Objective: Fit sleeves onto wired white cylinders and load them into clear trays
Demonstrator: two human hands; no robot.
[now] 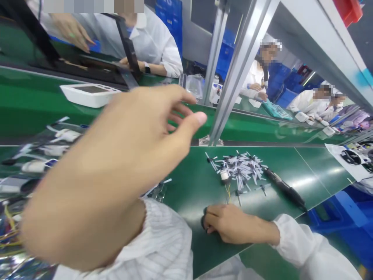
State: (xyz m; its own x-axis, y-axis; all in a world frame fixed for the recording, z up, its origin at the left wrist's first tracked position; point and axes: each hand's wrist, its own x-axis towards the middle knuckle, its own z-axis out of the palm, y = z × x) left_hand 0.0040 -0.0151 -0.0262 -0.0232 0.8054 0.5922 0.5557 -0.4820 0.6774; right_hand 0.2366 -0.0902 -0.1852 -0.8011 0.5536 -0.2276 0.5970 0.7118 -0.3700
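Observation:
My left hand (151, 128) is raised in the foreground, large and partly blurred. Its thumb stands apart from loosely curled fingers, and nothing shows between them. Lower right, my right hand (233, 223) rests near the green bench (189, 194) with its fingers closed round a small black part (203, 219), mostly hidden by the fingers. Beyond it is a pile of small black pieces with white prongs (241, 167). At the pile's near edge sits a small white cylindrical part (224, 175) with yellow wires. A black pen-shaped power screwdriver (285, 190) lies to the right.
Wired assemblies (32, 167) and loose coloured wires (10, 229) crowd the left side. A white device housing (90, 94) lies on the green conveyor (26, 93). A metal post (233, 74) rises behind the bench. A blue crate (340, 217) stands at right. Co-workers sit across.

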